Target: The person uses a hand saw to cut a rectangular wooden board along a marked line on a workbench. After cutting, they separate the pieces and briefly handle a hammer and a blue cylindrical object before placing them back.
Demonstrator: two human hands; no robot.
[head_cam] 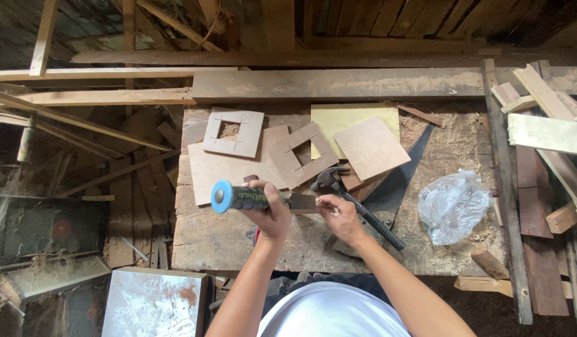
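Presently, on the workbench (238, 243): one chisel (263, 200), dark ribbed handle with a blue end cap, held level above the front of the bench; the left hand (271, 211) is clenched round the handle, and the right hand (339, 215) pinches the metal blade near its tip, fingers closed on or against the edge. Just behind the right hand on the bench, one claw hammer (357, 206), black grip, lying slantwise and unheld; beside it, further right, a handsaw (400, 175) with its teeth exposed. Toward the back of the bench: two plywood squares with square cut-outs (233, 132) (301, 156), several plain plywood panels (371, 148), a yellowish sheet (338, 118). At the bench's right end, a crumpled clear plastic bag (454, 206); beyond it, loose timber offcuts (544, 118). Risks, as judged: fingertips on the cutting edge could be nicked should the left hand twist or push the handle; sawdust on the bench could let the hammer or panels slide if knocked; the saw teeth lie close to the right forearm's path.
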